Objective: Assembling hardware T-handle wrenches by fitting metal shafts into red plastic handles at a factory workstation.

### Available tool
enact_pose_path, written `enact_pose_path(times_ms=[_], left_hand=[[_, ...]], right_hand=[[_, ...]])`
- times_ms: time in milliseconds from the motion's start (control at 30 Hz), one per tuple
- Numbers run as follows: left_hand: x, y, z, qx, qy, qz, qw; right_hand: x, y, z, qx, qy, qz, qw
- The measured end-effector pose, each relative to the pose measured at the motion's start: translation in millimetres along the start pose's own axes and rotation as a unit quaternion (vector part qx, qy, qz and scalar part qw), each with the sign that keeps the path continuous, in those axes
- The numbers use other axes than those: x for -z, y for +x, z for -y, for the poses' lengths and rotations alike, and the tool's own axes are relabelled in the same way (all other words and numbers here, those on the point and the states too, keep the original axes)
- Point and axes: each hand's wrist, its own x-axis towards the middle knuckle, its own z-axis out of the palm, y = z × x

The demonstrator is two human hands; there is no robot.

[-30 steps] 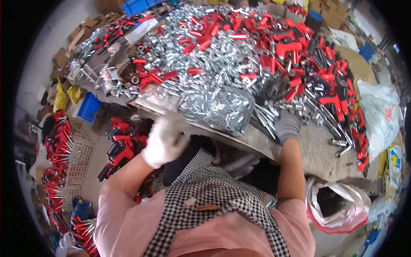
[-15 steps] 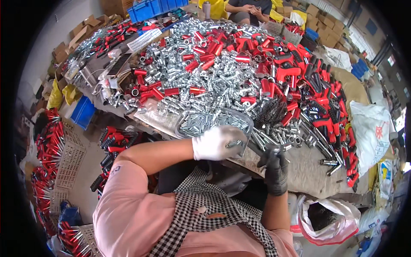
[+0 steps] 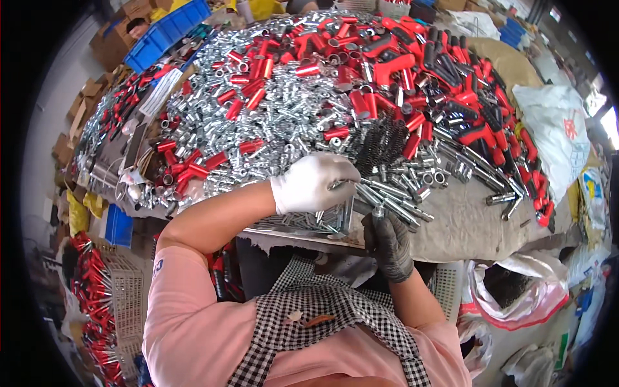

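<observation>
My left hand (image 3: 314, 183), in a white glove, is curled closed above the near part of the metal pile. Small grey metal pins (image 3: 335, 185) show partly between its fingers. Under that wrist lies a clear plastic tray (image 3: 349, 219) of short silver pins, partly covered by my forearm. At the table's near edge my right hand (image 3: 391, 248), in a dark glove, grips a small silver cylindrical metal part (image 3: 378, 211) standing up from its fingers. Long silver rods (image 3: 393, 203) lie just beyond the right hand, beside a bunch of dark coil springs (image 3: 382, 145).
A big heap of silver fittings (image 3: 213, 103) and red tubes covers the table, with red-and-black handles (image 3: 477, 103) on the right. Plastic crates (image 3: 126, 290) of red parts stand at lower left. An open white sack (image 3: 522, 290) sits at lower right.
The view has shifted, bringing the right side of the table closer. My left hand has moved off the tray toward the pile. My right hand now holds the metal part upright.
</observation>
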Motion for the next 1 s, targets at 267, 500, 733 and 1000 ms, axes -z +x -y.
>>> enact_pose_path(times_ms=[267, 500, 733, 1000], left_hand=[[-19, 44, -1, 0.008, 0.001, 0.069, 0.998], [-32, 97, 3, -0.007, 0.003, 0.074, 0.997], [-64, 110, 2, -0.013, 0.059, 0.161, 0.985], [-73, 154, 27, 0.057, 0.138, 0.156, 0.976]], right_hand=[[16, 1, 4, 0.033, -0.023, -0.022, 0.999], [31, -1, -3, 0.081, -0.022, -0.006, 0.996], [44, -5, -3, 0.049, 0.030, 0.039, 0.998], [67, -3, -13, 0.138, 0.109, 0.146, 0.974]])
